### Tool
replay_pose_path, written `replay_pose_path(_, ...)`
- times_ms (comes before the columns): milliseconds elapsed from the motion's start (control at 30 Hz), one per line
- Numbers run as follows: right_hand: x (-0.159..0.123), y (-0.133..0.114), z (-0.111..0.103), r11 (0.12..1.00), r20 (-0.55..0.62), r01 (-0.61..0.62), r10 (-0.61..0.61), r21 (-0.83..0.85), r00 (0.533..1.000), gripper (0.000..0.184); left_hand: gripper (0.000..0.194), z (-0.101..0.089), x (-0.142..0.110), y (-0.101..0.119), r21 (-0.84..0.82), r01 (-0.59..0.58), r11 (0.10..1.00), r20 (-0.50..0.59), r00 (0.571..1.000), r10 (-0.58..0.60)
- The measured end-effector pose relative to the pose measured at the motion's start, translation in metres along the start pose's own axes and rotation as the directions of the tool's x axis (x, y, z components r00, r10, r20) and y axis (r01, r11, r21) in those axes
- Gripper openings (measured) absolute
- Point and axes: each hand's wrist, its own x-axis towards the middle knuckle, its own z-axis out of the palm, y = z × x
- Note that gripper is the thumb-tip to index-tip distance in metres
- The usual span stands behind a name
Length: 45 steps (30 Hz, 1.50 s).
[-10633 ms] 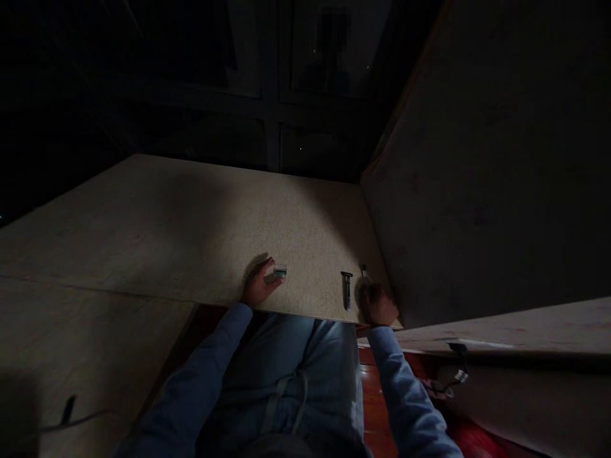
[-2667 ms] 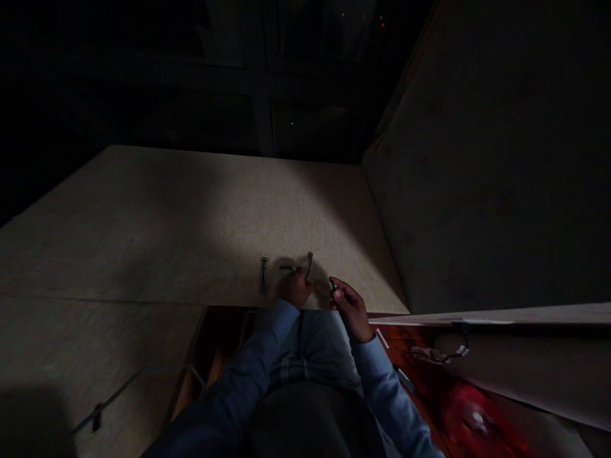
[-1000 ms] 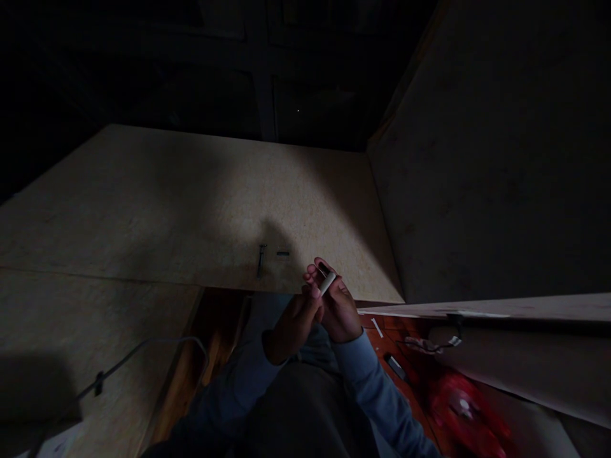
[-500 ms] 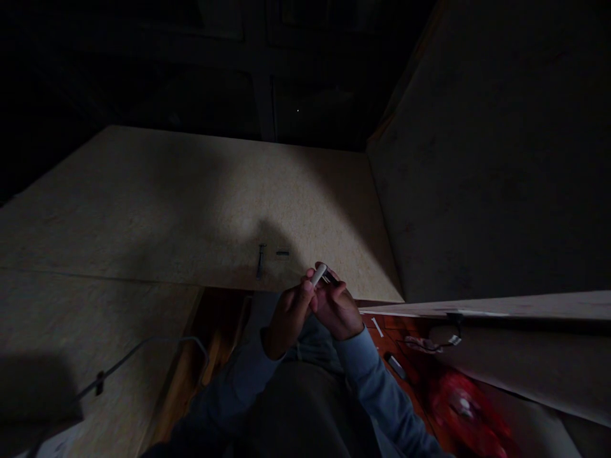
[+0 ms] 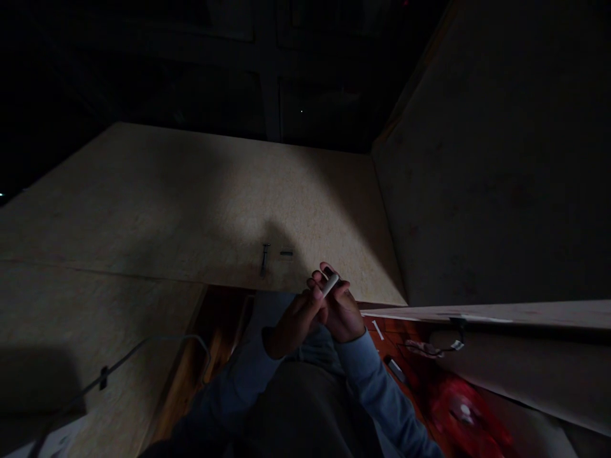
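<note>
My left hand (image 5: 298, 321) is closed, thumb and fingers pinching a short white rounded stick-like object (image 5: 330, 285). Close against it, my right hand (image 5: 346, 315) has its fingers curled around a small dark piece (image 5: 328, 271), mostly hidden behind the white object and the fingers. Both hands are in front of the near edge of the table. Beyond them on the tabletop lies a dark T-shaped tool (image 5: 265, 259) that looks like a razor. Beside it is a small dark bar (image 5: 286, 253) on what seems a clear backing.
The pale tabletop (image 5: 229, 203) meets a tall panel (image 5: 477, 191) at the right. A grey cable (image 5: 143, 343) crosses the left surface. On the red floor lie a white strip (image 5: 377, 329), a small grey box (image 5: 396, 369) and a red plastic bag (image 5: 465, 407). The light is dim.
The white object has moved slightly right and nearer my right palm, now covering more of the dark piece. My left hand has shifted right with it. The view has shifted a little.
</note>
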Motion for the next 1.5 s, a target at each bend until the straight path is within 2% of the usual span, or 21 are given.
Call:
replay_pose_path(133,0.0,0.001,0.001,1.0,0.018,-0.011,0.011,0.004,1.0,0.057,0.071,-0.001,0.002,-0.005,-0.073,0.023,0.997,-0.082,0.996,-0.029)
replay_pose_path(333,0.0,0.0,-0.001,1.0,0.01,0.005,-0.006,0.025,1.0,0.056,0.073,0.001,0.005,0.0,-0.153,0.034,0.988,-0.115,0.992,-0.052)
replay_pose_path(433,0.0,0.002,-0.004,0.999,0.012,-0.004,0.004,0.046,1.0,0.053,0.072,0.001,0.005,0.0,-0.188,0.061,0.98,-0.085,0.993,-0.079)
replay_pose_path(633,0.0,0.011,-0.009,0.999,-0.067,0.01,-0.007,0.046,0.998,0.052,0.069,0.001,0.003,-0.01,-0.255,0.202,0.946,0.056,0.979,-0.194)
replay_pose_path(767,0.0,0.012,-0.008,0.999,-0.118,0.036,-0.034,0.014,0.992,0.054,0.071,0.003,0.004,-0.009,-0.29,0.224,0.931,0.1,0.974,-0.203)
replay_pose_path(933,0.0,0.011,-0.004,0.992,-0.078,0.075,-0.083,-0.098,0.994,0.057,0.066,0.003,0.006,0.003,-0.374,0.134,0.918,-0.031,0.987,-0.156)
replay_pose_path(1033,-0.001,0.01,-0.004,0.987,-0.078,0.101,-0.11,-0.122,0.991,0.055,0.059,0.001,0.005,0.009,-0.347,0.09,0.933,-0.1,0.986,-0.132)
replay_pose_path(1100,-0.002,0.008,-0.008,0.966,-0.089,0.139,-0.161,-0.217,0.983,0.051,0.057,-0.002,0.004,0.011,-0.329,0.076,0.941,-0.16,0.978,-0.135)
replay_pose_path(1167,-0.003,0.003,-0.013,0.895,-0.078,0.207,-0.257,-0.394,0.963,0.046,0.054,-0.006,0.004,0.013,-0.321,0.077,0.944,-0.202,0.968,-0.148)
replay_pose_path(1200,-0.003,0.0,-0.016,0.829,-0.054,0.251,-0.319,-0.499,0.946,0.043,0.053,-0.008,0.004,0.014,-0.319,0.087,0.944,-0.199,0.967,-0.157)
replay_pose_path(1300,-0.004,-0.009,-0.023,0.55,0.089,0.376,-0.478,-0.746,0.874,0.038,0.051,-0.016,0.005,0.016,-0.347,0.177,0.921,-0.093,0.971,-0.222)
replay_pose_path(1400,-0.007,-0.015,-0.024,0.34,0.226,0.45,-0.532,-0.825,0.816,0.037,0.051,-0.02,0.007,0.015,-0.405,0.263,0.876,-0.007,0.957,-0.29)
replay_pose_path(1500,-0.01,-0.018,-0.023,0.234,0.311,0.486,-0.525,-0.842,0.792,0.038,0.048,-0.022,0.009,0.011,-0.408,0.275,0.871,0.012,0.955,-0.297)
